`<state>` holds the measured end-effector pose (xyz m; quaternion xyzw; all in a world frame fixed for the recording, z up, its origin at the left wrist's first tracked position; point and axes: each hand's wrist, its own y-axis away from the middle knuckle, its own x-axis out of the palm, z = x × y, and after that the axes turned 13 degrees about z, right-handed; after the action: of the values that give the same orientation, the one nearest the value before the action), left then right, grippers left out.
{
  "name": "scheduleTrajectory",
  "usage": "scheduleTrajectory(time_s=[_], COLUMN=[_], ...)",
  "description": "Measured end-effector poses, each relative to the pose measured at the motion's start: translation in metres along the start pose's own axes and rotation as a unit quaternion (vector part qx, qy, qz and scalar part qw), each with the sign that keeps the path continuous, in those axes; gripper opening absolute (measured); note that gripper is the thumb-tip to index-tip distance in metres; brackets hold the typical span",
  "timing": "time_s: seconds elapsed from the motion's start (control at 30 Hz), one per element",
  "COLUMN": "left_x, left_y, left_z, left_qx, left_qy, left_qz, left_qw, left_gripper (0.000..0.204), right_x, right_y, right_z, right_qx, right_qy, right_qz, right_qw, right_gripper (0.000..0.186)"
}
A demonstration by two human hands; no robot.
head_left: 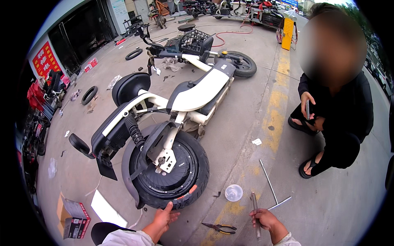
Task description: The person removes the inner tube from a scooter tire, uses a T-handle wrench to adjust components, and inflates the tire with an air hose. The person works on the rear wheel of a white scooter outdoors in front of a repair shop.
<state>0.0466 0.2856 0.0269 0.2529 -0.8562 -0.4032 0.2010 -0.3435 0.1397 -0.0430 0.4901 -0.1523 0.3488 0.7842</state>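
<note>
A white and black electric scooter (201,92) lies on its side. Its rear wheel, with a black hub (166,174) and black tyre (200,166), is nearest to me. My left hand (164,218) is at the tyre's near edge, thumb on the rubber and fingers stretched out, holding nothing. My right hand (264,218) is closed round a metal bar (254,201), which points away from me. Between my hands, a pair of pliers (219,228) with yellow and black handles lies on the ground. Beyond the bar are a clear plastic tub (233,192) and a T-shaped wrench (269,180).
A person (340,110) in black squats at the right, holding a phone (308,110). An opened cardboard box (74,217) and a white panel (107,209) lie at the near left. Farther off are loose tyres (89,95), a red hose (219,39) and a yellow stand (288,33).
</note>
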Motion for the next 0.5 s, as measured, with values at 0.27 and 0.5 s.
scheduleTrajectory(time_s=[0.27, 0.5], left_x=[0.005, -0.02], left_y=[0.005, -0.012], left_z=[0.007, 0.018], left_qx=[0.006, -0.025], left_qy=[-0.033, -0.017], left_qz=[0.032, 0.071], left_qw=[0.999, 0.997], left_gripper=[0.047, 0.07], right_x=[0.017, 0.011], right_y=[-0.011, -0.032], right_z=[0.043, 0.029], right_qx=[-0.112, -0.127], right_qy=[0.11, 0.049], right_qz=[-0.155, -0.159], right_qw=[0.975, 0.978], right_gripper=[0.061, 0.059])
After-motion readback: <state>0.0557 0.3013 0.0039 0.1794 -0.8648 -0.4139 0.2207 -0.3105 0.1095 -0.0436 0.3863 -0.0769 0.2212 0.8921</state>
